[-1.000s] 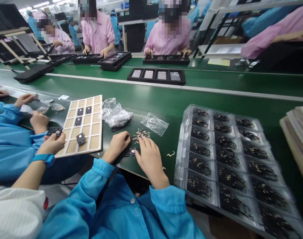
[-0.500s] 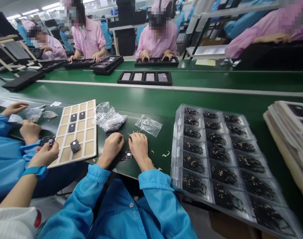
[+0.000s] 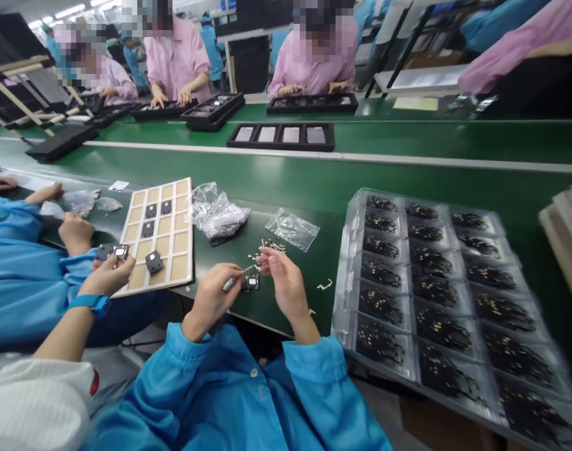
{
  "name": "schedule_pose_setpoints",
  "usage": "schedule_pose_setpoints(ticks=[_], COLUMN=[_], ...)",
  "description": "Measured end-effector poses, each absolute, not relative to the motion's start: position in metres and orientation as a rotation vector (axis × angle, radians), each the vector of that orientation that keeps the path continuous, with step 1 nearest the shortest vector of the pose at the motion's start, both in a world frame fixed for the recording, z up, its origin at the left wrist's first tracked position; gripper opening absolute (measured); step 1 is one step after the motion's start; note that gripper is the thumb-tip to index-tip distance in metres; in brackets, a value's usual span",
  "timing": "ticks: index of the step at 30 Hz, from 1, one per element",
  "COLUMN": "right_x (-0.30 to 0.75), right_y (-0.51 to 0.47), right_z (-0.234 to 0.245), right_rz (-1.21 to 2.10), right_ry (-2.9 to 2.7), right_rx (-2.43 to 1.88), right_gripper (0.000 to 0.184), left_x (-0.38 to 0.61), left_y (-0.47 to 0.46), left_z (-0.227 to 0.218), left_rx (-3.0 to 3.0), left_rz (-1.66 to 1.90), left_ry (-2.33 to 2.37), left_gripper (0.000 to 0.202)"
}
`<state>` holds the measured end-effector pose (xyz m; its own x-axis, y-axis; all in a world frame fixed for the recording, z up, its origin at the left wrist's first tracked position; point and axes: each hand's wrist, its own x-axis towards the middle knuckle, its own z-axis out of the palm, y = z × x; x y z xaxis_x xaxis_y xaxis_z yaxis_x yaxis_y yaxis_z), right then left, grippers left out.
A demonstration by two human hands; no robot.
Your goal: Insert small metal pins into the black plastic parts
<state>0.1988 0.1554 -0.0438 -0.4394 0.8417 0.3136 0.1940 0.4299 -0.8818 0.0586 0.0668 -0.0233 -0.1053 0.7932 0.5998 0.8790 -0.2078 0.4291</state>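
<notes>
My left hand [image 3: 213, 297] is closed around a thin, pale pointed tool [image 3: 249, 269], possibly tweezers, whose tip points right. Facing it, my right hand [image 3: 286, 285] has its fingers pinched by the tool's tip; whatever is between them is too small to make out. Under the tool, between both hands, a small black square part [image 3: 252, 282] with a white square on top lies on the green table. Just beyond my right fingers is a scattered pile of tiny pale and dark pieces [image 3: 272, 245].
A crumpled clear bag [image 3: 220, 210] and a flat one [image 3: 292, 229] lie beyond my hands. To the left is a gridded board [image 3: 175, 266] with several black parts; a co-worker's hand [image 3: 111, 272] is beside it. A clear compartment tray [image 3: 346, 300] of black cables stands right.
My hands were lower over the table; now they are raised and face each other, with the pale tool showing in the left. The tiny pile has come into sight. The whole view has shifted slightly.
</notes>
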Motion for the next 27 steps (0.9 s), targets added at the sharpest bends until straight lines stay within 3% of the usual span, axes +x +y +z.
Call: schedule_pose_setpoints(ticks=[4, 6, 16, 27], right_x=[0.227, 0.236, 0.24, 0.235], right_y=[0.134, 0.129, 0.119, 0.119], right_z=[-0.032, -0.026, -0.027, -0.035], right_rz=[1.554, 1.66, 1.66, 1.594], right_ry=[-1.803, -1.771, -1.662, -1.694], right_rx=[-0.763, -0.781, -0.833, -0.834], right_gripper=[0.031, 0.024, 0.024, 0.023], left_x=[0.07, 0.074, 0.09, 0.092], left_y=[0.05, 0.047, 0.05, 0.048], left_z=[-0.007, -0.001, -0.011, -0.023], left_rx=[-2.376, -2.447, -2.097, -2.118], left_rz=[-1.131, -1.141, -1.869, -1.597], left_ry=[-1.726, -1.739, -2.243, -1.938], left_gripper=[0.014, 0.015, 0.011, 0.014])
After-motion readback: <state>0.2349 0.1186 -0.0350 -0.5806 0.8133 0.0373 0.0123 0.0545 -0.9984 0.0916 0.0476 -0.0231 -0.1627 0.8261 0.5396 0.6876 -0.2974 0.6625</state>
